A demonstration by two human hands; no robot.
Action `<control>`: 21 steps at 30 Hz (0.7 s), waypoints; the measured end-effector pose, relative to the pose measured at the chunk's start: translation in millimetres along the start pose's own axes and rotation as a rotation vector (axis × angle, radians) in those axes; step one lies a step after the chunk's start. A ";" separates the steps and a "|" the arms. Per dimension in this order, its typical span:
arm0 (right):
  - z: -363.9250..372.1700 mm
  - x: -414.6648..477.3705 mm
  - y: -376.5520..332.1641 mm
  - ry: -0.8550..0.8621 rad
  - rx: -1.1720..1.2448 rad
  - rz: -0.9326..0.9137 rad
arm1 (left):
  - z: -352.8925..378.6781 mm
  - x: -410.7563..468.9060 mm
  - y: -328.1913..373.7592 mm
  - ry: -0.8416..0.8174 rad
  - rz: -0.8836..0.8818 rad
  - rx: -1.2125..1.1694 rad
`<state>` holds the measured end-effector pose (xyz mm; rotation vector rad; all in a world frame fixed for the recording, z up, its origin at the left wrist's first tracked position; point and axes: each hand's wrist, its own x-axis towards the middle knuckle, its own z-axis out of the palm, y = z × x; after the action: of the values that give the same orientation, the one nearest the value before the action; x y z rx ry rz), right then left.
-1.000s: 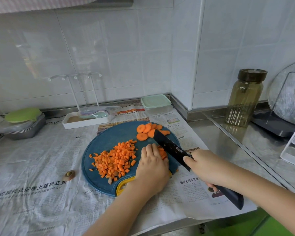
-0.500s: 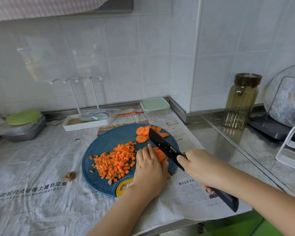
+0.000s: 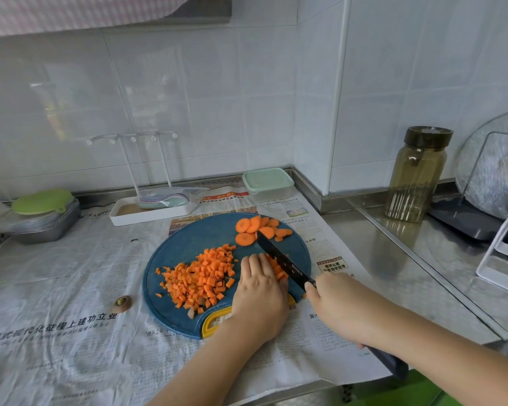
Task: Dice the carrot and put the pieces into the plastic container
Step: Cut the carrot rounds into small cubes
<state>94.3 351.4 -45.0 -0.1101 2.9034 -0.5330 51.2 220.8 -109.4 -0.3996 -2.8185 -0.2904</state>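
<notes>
- Against the frame from half a second ago, my left hand [image 3: 260, 291] has stayed at the same spot on the near right part of the blue cutting board [image 3: 194, 238]
- Its fingers are pressed together and bent at the tips, holding down the carrot piece [image 3: 277, 271]
- My right hand [image 3: 339, 309] is still wrapped round the handle of the black knife [image 3: 279, 256]; the blade lies just right of the left fingertips, much as before, with its tip by the slices
- The diced carrot [image 3: 201, 278] just left of the left hand looks unchanged, and so do the round carrot slices [image 3: 258, 227] beyond the fingertips
- The plastic container [image 3: 268, 183], with its pale green lid on, stands well beyond both hands, in the corner of the wall, as earlier
- The view has shifted slightly, so more of the wall shows above
- The board rests on newspaper [image 3: 71, 288] spread over a steel counter [image 3: 393, 259]
- A carrot end [image 3: 123, 302] lies on the paper, left of the left hand
- Far left and back are metal tins [image 3: 41, 227] under a green lid, and a white rack tray [image 3: 150, 213]
- Beyond the right hand stand an amber jar [image 3: 415, 174] and a glass pot lid [image 3: 493, 171] in a stand
- White tiles [image 3: 188, 98] cover the walls
</notes>
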 end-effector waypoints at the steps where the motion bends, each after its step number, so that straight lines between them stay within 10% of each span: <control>1: -0.3 1.8 1.1 -0.008 -0.005 0.003 | -0.2 -0.2 -0.2 -0.025 0.001 -0.004; 21: 4.7 16.6 -5.5 0.008 -0.046 0.051 | -1.1 4.8 -0.9 -0.051 0.017 0.048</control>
<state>79.1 342.9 -50.1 -0.0402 2.9185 -0.4588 46.7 220.8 -107.1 -0.4262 -2.8643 -0.2117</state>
